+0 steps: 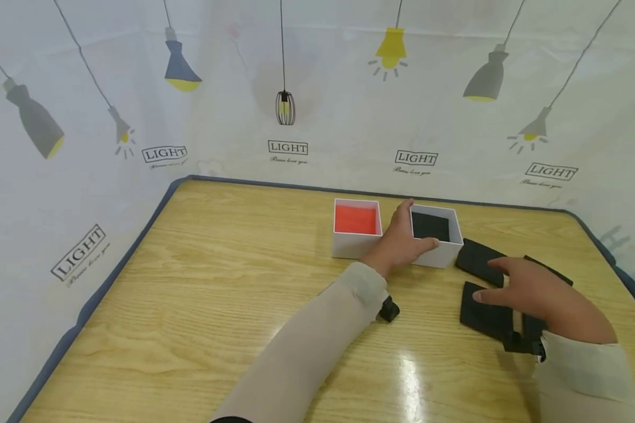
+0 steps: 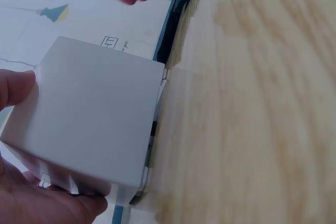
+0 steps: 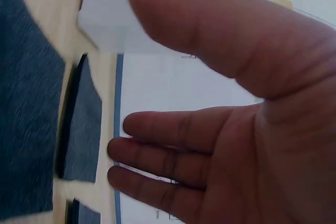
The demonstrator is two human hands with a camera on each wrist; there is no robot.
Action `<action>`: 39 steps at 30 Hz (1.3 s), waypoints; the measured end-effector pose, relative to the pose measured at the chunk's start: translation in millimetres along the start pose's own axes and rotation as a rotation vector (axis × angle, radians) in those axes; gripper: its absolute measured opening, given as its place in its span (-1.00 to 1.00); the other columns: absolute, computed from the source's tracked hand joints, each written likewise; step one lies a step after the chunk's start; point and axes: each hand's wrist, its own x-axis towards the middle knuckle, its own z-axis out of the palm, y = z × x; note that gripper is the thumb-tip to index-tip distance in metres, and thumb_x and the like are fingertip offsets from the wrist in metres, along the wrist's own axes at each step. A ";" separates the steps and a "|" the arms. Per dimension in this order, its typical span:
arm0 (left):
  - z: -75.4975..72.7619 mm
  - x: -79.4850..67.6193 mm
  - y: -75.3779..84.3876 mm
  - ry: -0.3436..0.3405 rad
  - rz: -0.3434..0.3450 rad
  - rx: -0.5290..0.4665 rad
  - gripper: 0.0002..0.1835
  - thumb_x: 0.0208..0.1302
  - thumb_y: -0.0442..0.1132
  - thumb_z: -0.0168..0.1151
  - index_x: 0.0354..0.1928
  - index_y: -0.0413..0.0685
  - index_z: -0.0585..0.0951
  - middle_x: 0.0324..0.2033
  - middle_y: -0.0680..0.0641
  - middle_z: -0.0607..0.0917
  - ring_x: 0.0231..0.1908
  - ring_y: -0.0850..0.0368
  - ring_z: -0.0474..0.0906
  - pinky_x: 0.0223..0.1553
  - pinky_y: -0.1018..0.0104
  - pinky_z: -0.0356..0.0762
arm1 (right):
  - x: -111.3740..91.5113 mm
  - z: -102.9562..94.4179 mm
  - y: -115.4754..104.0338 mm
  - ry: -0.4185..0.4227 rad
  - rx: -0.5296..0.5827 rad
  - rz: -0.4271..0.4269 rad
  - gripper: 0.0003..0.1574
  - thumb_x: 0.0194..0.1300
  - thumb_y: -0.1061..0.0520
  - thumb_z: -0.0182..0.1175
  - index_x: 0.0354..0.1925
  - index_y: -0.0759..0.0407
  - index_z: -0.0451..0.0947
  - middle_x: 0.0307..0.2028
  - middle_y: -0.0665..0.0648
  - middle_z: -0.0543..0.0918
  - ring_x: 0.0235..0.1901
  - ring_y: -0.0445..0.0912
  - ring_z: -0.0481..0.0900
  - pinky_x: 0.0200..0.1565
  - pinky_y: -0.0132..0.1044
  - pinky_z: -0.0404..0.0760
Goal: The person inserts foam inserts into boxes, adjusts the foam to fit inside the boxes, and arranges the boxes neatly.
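My left hand grips a white box by its left side, thumb along the near wall and fingers at the far side. Inside that box lies a flat black piece. The left wrist view shows the box's plain wall between thumb and fingers. My right hand hovers over several flat, dark pieces, its fingers extended and nothing held. Two of those are a dark piece beside the box and a nearer dark piece. In the right wrist view, dark fabric-like pieces show beyond the fingertips.
Left of the gripped box stands a second white box with a red piece inside. Both boxes are near the back edge of the wooden table. A white curtain printed with lamps surrounds the table's back and sides.
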 end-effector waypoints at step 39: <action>-1.3 -2.2 3.6 -0.014 -0.006 -0.010 0.08 0.32 -0.08 0.49 0.68 0.25 -0.03 0.61 0.06 0.19 0.49 0.11 0.27 0.53 0.06 0.28 | -9.5 33.9 10.2 -0.067 -0.142 0.080 0.56 -0.11 -0.45 0.63 0.41 0.62 0.25 0.29 0.81 0.22 0.19 0.67 0.39 0.02 0.43 0.56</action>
